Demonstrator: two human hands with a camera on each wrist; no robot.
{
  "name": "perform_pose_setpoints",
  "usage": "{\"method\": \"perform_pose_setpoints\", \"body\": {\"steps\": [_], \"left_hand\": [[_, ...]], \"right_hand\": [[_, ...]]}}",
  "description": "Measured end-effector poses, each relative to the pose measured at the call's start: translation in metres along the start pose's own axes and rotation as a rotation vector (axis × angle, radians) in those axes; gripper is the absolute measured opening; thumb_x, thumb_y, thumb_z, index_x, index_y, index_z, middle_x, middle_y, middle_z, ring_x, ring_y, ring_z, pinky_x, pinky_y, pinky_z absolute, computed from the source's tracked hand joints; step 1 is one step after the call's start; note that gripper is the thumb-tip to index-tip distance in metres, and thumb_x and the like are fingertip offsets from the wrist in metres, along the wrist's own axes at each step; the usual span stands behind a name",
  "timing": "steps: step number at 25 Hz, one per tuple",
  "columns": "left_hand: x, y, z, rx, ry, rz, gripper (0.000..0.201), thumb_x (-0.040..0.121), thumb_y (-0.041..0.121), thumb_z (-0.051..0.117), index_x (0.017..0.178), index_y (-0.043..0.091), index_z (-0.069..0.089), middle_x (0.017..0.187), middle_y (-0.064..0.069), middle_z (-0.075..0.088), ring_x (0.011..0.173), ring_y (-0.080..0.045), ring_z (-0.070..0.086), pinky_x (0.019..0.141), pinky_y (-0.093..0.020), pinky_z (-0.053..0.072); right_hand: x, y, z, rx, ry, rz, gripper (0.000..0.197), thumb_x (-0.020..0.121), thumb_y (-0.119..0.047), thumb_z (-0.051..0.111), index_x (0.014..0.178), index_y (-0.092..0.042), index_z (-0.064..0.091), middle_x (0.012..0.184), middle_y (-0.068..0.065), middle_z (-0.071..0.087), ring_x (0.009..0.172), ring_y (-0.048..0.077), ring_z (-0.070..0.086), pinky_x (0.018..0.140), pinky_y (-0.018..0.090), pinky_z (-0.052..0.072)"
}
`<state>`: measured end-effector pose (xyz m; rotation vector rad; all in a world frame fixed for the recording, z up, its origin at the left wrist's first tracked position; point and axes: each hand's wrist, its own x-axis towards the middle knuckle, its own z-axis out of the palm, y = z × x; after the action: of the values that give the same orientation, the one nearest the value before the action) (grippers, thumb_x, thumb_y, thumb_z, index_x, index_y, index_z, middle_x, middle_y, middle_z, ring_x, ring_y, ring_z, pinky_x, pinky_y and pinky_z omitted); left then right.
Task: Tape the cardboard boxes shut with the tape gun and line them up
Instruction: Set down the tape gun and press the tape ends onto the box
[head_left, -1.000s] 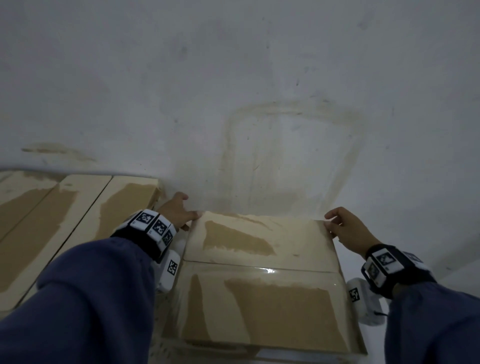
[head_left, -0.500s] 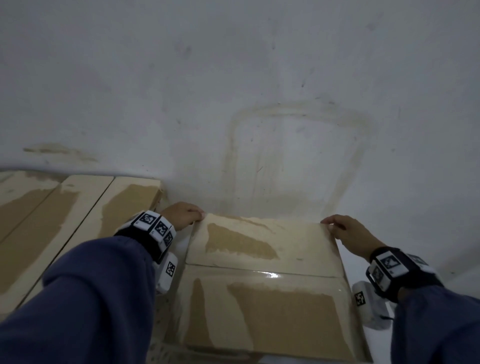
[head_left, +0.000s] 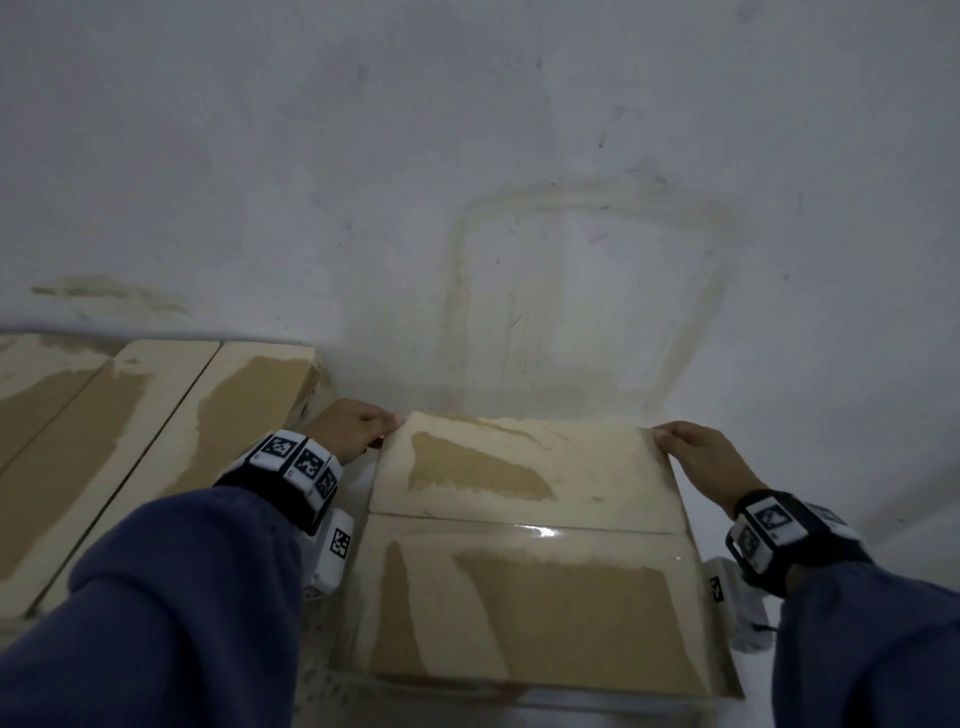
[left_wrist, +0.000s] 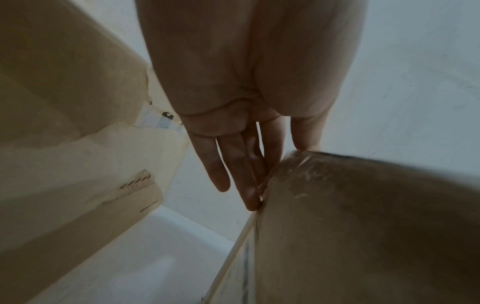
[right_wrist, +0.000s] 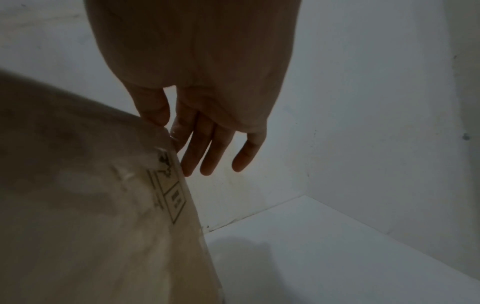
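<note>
A cardboard box (head_left: 524, 587) lies in front of me, with glossy clear tape (head_left: 540, 531) along its middle seam. My left hand (head_left: 363, 431) is at its far left corner. In the left wrist view this hand (left_wrist: 259, 164) lays straight fingers (left_wrist: 246, 185) down the side of the box (left_wrist: 363, 226), thumb at the top edge. My right hand (head_left: 691, 452) is at the far right corner. In the right wrist view it (right_wrist: 197, 148) has its thumb on the box (right_wrist: 91, 205) and straight fingers (right_wrist: 207, 160) hanging past the edge. No tape gun is in view.
Two or three cardboard boxes (head_left: 156, 441) stand side by side on the left against the stained white wall (head_left: 519, 208); the nearest one (left_wrist: 78, 144) is a narrow gap from my left hand. A white floor (right_wrist: 337, 257) meets a wall corner on the right.
The box has moved slightly towards the wall. Both hands have gone with it and settled on its far corners.
</note>
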<state>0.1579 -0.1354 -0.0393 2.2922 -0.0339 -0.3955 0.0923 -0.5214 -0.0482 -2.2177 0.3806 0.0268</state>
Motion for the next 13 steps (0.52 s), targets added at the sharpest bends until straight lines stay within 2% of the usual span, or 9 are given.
{"method": "perform_pose_setpoints", "body": {"steps": [2,4,6,9,11,13], "left_hand": [[-0.002,0.003,0.001,-0.041,-0.005,-0.001,0.040,0.096,0.028,0.048,0.110,-0.004,0.067,0.101,-0.016,0.067,0.070,-0.012,0.058,0.058,-0.011,0.039],[-0.005,0.005,0.002,-0.047,-0.071,-0.028,0.039,0.097,0.029,0.047,0.113,-0.002,0.064,0.101,-0.011,0.063,0.087,-0.024,0.060,0.069,-0.018,0.044],[-0.009,0.004,0.003,-0.057,-0.162,-0.079,0.039,0.096,0.029,0.049,0.128,0.008,0.055,0.120,-0.008,0.058,0.108,-0.026,0.054,0.086,-0.028,0.041],[-0.011,-0.003,0.005,0.051,-0.223,-0.049,0.043,0.097,0.031,0.048,0.138,0.018,0.046,0.136,-0.005,0.052,0.125,-0.026,0.048,0.096,-0.029,0.037],[-0.010,-0.011,0.006,0.134,-0.194,-0.013,0.047,0.094,0.043,0.048,0.137,0.023,0.048,0.135,-0.004,0.055,0.125,-0.025,0.049,0.102,-0.032,0.038],[-0.010,-0.017,0.005,0.181,-0.168,0.009,0.060,0.084,0.060,0.046,0.133,0.026,0.052,0.132,-0.002,0.059,0.123,-0.025,0.052,0.104,-0.036,0.040]], "right_hand": [[-0.008,0.001,0.002,0.064,0.065,-0.009,0.023,0.095,-0.019,0.052,0.100,-0.006,0.070,0.105,0.013,0.069,0.094,0.025,0.060,0.084,0.035,0.043],[-0.013,-0.002,0.001,0.116,0.071,0.005,0.029,0.096,-0.021,0.051,0.109,-0.003,0.068,0.112,0.015,0.068,0.093,0.022,0.060,0.084,0.035,0.044],[-0.019,-0.002,-0.003,0.176,-0.035,0.075,0.034,0.098,-0.025,0.046,0.122,-0.007,0.061,0.125,0.012,0.061,0.106,0.021,0.056,0.092,0.038,0.041],[-0.029,0.000,-0.008,0.162,-0.284,0.193,0.047,0.099,-0.038,0.038,0.139,-0.015,0.044,0.142,0.001,0.046,0.132,0.022,0.041,0.109,0.043,0.032],[-0.036,-0.003,-0.008,0.110,-0.338,0.198,0.049,0.099,-0.041,0.032,0.141,-0.017,0.040,0.134,-0.007,0.043,0.131,0.018,0.038,0.110,0.040,0.030],[-0.039,-0.009,-0.007,0.054,-0.303,0.139,0.044,0.101,-0.035,0.030,0.137,-0.015,0.046,0.125,-0.004,0.046,0.118,0.015,0.043,0.100,0.033,0.032]]}}
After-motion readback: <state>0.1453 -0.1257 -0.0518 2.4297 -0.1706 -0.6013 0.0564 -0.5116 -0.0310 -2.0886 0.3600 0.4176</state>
